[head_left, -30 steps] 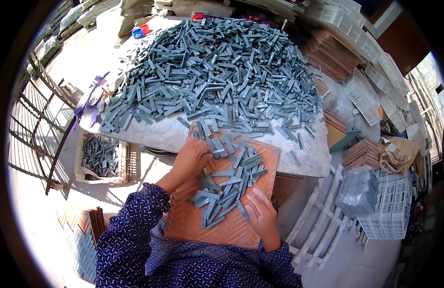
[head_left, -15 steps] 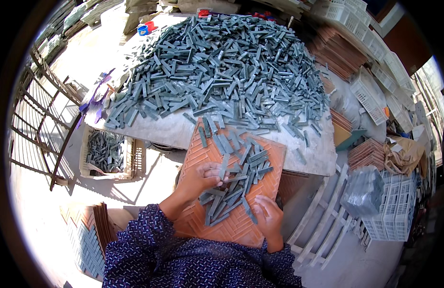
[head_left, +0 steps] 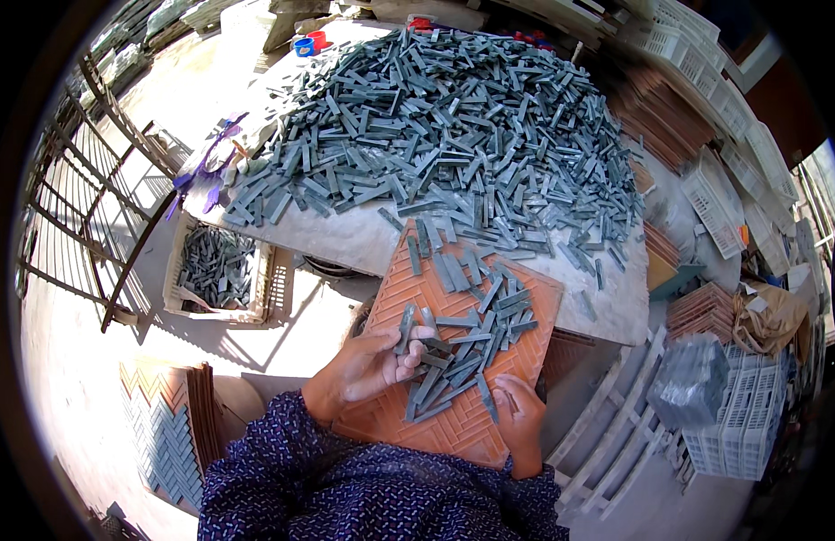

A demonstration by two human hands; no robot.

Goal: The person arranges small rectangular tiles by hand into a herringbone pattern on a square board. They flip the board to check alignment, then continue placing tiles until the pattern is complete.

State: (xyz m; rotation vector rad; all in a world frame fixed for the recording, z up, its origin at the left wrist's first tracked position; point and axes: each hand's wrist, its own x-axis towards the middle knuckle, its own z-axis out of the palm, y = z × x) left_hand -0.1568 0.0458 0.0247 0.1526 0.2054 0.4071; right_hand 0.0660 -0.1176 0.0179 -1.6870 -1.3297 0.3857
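An orange herringbone-patterned tray (head_left: 381, 431) leans from the table edge toward me, with loose grey-green stone strips (head_left: 506, 311) piled on its middle and right. My left hand (head_left: 371, 365) is over the tray's left part, palm turned up. Its thumb and fingers close on a few stone strips (head_left: 406, 328), one standing nearly upright. My right hand (head_left: 522, 417) rests at the tray's right edge with its fingers curled. A slanting strip (head_left: 487, 398) lies right beside its fingertips; whether the fingers grip anything is hidden.
A large heap of strips (head_left: 445, 135) covers the pale table (head_left: 345, 236). Left stand a crate of strips (head_left: 217, 270), a filled patterned tray (head_left: 165, 442) and a metal railing (head_left: 102, 189). Right are a slatted pallet (head_left: 607, 415), a plastic-wrapped bundle (head_left: 690, 380) and white crates (head_left: 738, 433).
My left hand has rolled palm up, and a strip now stands between thumb and fingers. My right fingers have curled in. The whole view has shifted slightly.
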